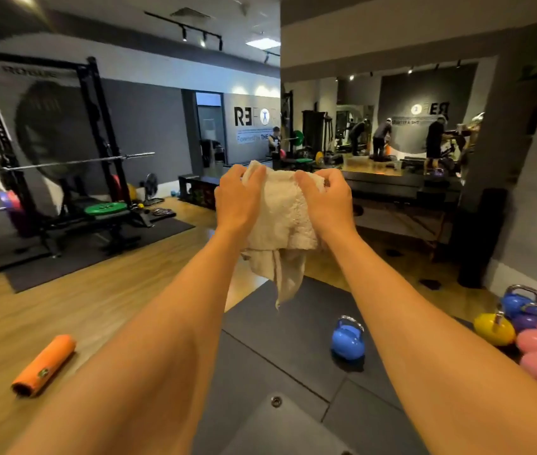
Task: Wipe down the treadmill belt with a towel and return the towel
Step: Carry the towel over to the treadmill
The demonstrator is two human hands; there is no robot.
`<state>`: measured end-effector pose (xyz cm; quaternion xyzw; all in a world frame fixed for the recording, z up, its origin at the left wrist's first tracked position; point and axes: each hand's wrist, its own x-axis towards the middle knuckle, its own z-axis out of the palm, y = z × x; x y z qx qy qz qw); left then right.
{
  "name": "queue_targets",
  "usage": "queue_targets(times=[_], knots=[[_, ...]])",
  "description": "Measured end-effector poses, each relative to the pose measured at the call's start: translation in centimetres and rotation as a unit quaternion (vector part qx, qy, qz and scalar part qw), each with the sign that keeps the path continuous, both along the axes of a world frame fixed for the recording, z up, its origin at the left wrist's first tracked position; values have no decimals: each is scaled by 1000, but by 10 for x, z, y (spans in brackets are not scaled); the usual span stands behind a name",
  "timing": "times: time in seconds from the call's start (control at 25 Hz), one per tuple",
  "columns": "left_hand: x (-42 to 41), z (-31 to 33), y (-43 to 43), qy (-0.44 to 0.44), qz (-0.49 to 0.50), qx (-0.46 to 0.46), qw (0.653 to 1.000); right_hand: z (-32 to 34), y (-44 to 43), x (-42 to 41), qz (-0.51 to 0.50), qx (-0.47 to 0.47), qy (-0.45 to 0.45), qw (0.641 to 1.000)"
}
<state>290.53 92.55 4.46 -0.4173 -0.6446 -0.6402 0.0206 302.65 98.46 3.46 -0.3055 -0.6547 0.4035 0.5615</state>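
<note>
Now: towel in both hands, no belt in view

Watching remotely through the head camera, I see the towel (288,221) held up at the centre of the view, clear of the floor. It is bunched, with a loose tail hanging toward 6 o'clock. The left hand (239,195) grips the cloth's upper edge at about 11 o'clock, fingers curled over the top. The right hand (324,198) does the same at 1 o'clock, pinching the fabric. Neither hand is slack.

I cannot find the treadmill belt anywhere in this view. Below the arms lies a dark mat (293,310), with a blue kettlebell (347,339) at 5 o'clock from the towel. A cluster of coloured kettlebells (523,330) sits at 4 o'clock and an orange roll (44,364) lies on the wood floor (103,290) at 8 o'clock. A squat rack (96,126) stands at 10 o'clock and a mirror (408,126) at 2 o'clock. A grey panel (277,428) with a bolt at the bottom edge might belong to a machine; I cannot tell.

My judgement on progress: the towel is in hand, perhaps being gathered or refolded, but nothing shows whether the wiping is done or not begun. At the least, returning the towel is left to do.
</note>
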Motion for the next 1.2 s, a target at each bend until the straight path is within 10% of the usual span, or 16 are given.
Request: queue_targets(times=[0.48,1.2], knots=[[-211,1,-62,-13,57,-26,998,-24,-29,-236,351,-107,-106,924],[-549,-29,-198,79,415,-138,896,-32,-112,-646,466,39,-155,870]])
